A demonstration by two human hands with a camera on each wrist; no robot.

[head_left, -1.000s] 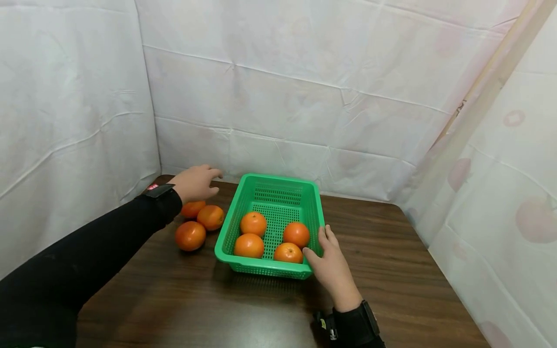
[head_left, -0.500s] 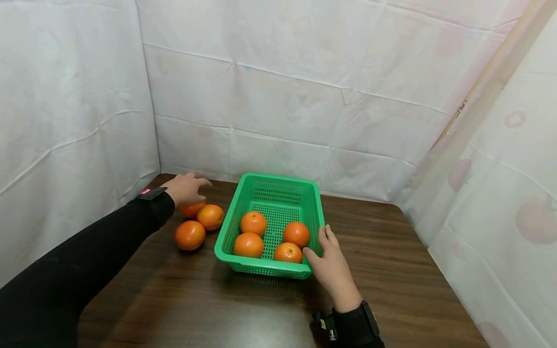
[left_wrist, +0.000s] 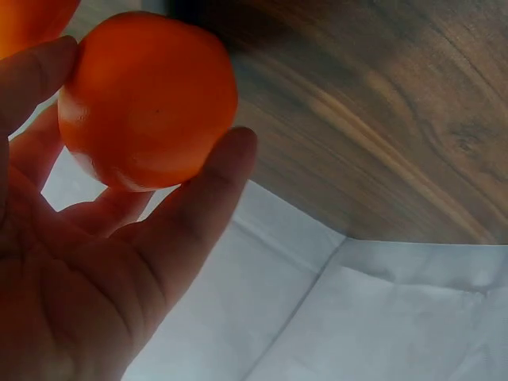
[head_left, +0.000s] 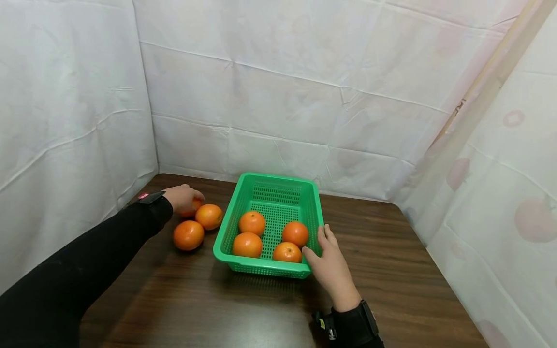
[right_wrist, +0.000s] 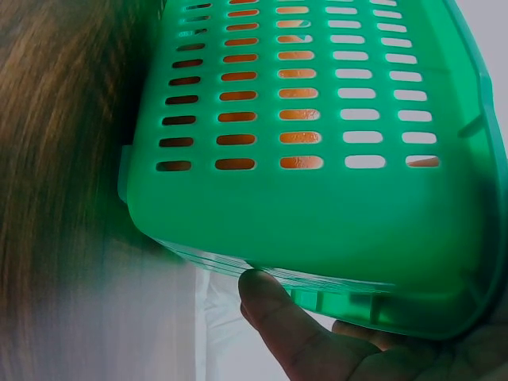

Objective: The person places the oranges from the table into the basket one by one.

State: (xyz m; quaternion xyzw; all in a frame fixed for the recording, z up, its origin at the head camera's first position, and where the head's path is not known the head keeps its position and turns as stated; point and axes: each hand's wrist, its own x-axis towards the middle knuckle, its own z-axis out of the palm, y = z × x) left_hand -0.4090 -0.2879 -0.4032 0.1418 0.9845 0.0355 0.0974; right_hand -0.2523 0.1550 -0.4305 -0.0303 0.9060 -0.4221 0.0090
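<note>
My left hand (head_left: 179, 197) reaches to the far left of the table and holds an orange (left_wrist: 151, 103), with thumb and fingers set around its sides. In the head view that hand partly covers the fruit. Close by lie two more oranges, one nearer the basket (head_left: 209, 216) and one nearer me (head_left: 188, 235). My right hand (head_left: 332, 266) grips the near right corner of a green plastic basket (head_left: 319, 203); in the right wrist view a fingertip (right_wrist: 262, 290) touches the outer wall below the rim. Several oranges (head_left: 247, 245) sit inside, toward the near end.
The brown wood-grain table (head_left: 183, 299) carries everything. White sheeting (head_left: 270, 96) hangs behind it and on the left, and a faintly printed sheet (head_left: 500, 217) hangs on the right. A black sleeve (head_left: 100, 261) covers the left arm.
My left hand has moved left and down from above the table onto the farthest loose orange, and its fingers have closed around it. The right hand and basket have stayed in place.
</note>
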